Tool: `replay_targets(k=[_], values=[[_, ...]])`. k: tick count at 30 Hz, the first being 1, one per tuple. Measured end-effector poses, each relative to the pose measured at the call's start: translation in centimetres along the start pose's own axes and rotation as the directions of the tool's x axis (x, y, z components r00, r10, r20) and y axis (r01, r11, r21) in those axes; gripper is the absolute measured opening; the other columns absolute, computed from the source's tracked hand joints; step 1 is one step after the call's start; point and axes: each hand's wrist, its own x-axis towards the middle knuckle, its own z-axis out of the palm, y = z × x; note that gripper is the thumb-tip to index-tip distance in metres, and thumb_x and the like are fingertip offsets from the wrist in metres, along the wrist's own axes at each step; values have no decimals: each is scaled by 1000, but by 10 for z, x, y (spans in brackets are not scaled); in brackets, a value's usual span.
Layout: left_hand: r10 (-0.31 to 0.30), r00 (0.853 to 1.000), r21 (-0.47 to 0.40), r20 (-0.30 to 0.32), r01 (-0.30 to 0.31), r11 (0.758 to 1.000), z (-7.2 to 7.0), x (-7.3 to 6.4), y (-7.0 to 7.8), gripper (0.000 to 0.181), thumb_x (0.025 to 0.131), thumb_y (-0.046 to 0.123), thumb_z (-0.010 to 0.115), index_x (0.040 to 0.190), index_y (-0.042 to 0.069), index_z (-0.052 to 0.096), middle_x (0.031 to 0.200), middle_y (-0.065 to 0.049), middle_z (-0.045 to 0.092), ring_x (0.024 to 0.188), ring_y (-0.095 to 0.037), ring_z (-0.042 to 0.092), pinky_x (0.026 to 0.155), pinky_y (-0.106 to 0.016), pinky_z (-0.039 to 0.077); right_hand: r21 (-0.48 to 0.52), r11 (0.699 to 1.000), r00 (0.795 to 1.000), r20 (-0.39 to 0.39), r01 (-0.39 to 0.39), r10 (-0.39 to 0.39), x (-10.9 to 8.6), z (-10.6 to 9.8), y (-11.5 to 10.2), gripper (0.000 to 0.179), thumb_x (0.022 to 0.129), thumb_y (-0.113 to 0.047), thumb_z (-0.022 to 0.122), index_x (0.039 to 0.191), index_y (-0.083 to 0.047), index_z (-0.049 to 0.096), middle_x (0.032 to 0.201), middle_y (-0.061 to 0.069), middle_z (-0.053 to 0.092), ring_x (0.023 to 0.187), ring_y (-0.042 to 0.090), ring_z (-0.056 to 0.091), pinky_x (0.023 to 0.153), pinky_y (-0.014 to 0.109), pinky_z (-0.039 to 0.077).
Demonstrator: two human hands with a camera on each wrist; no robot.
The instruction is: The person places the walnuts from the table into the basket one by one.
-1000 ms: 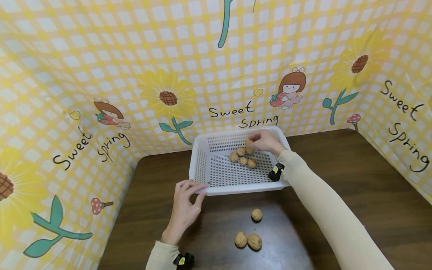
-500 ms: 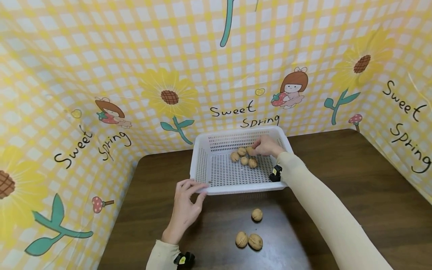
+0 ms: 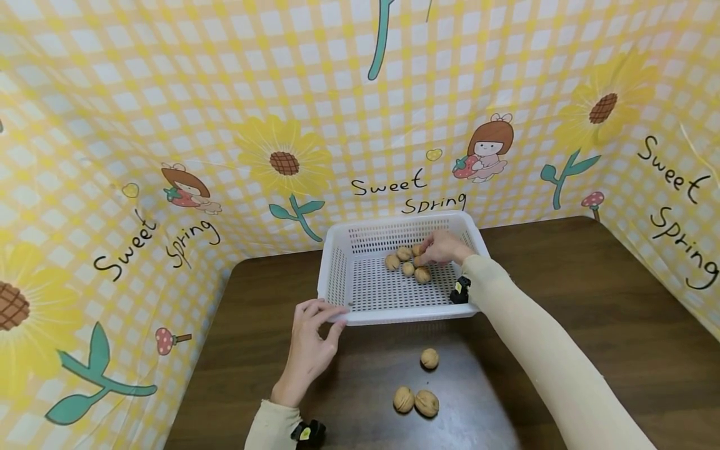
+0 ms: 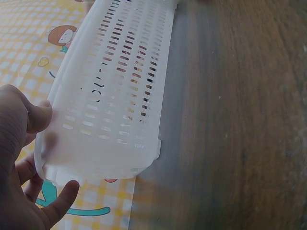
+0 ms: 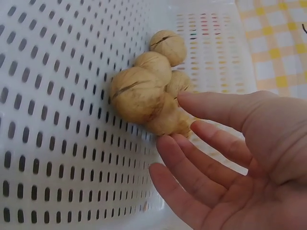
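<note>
White perforated plastic is forming the walls and floor of a rectangular basket (image 3: 405, 317), which is standing on a dark brown wood-grain table (image 3: 247, 306). The left hand (image 3: 308, 347) is pinching the basket's rim at the near left corner between thumb and fingers; in the left wrist view, one finger is pointing away from the rim.

The right hand (image 3: 442, 247) is occupying the far right part of the basket interior. Its fingers are lying loosely bent and slightly spread, with the thumb standing apart; their tips are lying at a cluster of light-brown, rounded, seamed walnuts (image 3: 407, 269). Whether the tips are touching a shell, the views are not making certain. At least five walnuts are sitting in this cluster on the basket floor, the right hand partly covering it.

In front of the basket, a single walnut (image 3: 429, 359) is resting on the table; nearer the person, a pair of walnuts (image 3: 427, 404) is lying side by side. A yellow-and-white checked cloth (image 3: 349, 125) with printed sunflowers is hanging behind.
</note>
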Motion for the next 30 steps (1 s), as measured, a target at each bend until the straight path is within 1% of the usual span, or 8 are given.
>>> replay_targets(k=[4,8,10,16,21,25,26,30], values=[[24,1000,3,-12,-24,1000,1,-1,1,21,89,7,83,108,16,85,108,-6,73,125,-35,52,107,-55,40,24,999,999,15,29,-29,-6,-6,-4,46,94,-23,78,132,0,67,122,18,71,103,31,69,94,48,60],[38,999,3,-24,-38,999,0,-1,1,20,89,7,83,107,15,85,106,-8,73,123,-36,53,105,-56,41,36,993,993,33,115,-116,-17,-19,-19,47,98,-22,73,138,1,64,136,23,67,117,35,68,98,51,59],[37,999,2,-26,-37,999,-1,-1,1,19,90,7,83,107,15,85,107,-8,73,124,-37,52,106,-57,40,40,986,986,23,161,-162,-23,-26,-29,46,98,-21,74,138,1,65,138,24,67,120,35,68,99,52,59],[21,1000,4,-22,-21,1000,-3,-1,-2,19,91,8,82,108,15,85,109,-8,74,125,-37,52,106,-57,40,-1,964,964,0,266,-266,-46,-38,-56,44,96,-23,78,135,-3,69,134,18,71,120,32,68,98,47,60],[13,1000,4,-22,-13,1000,-1,-2,-3,19,91,8,82,108,15,85,109,-8,74,126,-36,52,107,-56,40,-44,926,925,-33,376,-378,-78,-31,-68,38,96,-24,79,129,-6,73,128,15,75,118,30,71,100,46,59],[29,999,6,-20,-29,1000,1,-1,-2,19,90,8,83,107,15,85,108,-7,74,126,-37,53,107,-56,40,-31,897,895,-70,440,-441,-109,-14,-67,28,96,-22,79,122,-10,76,120,10,78,105,23,75,88,41,62],[36,999,6,-22,-36,999,1,0,-1,19,90,8,83,107,15,85,108,-7,74,126,-37,53,107,-56,40,-23,888,884,-79,460,-460,-117,-10,-65,26,96,-21,79,119,-11,77,117,8,79,101,20,75,85,38,62],[57,998,9,-24,-57,998,0,0,-1,20,89,8,83,108,15,84,108,-8,73,125,-38,53,107,-57,41,6,827,824,-87,563,-560,-141,10,-56,20,94,-18,81,113,-13,78,106,2,80,89,10,74,78,33,62]])
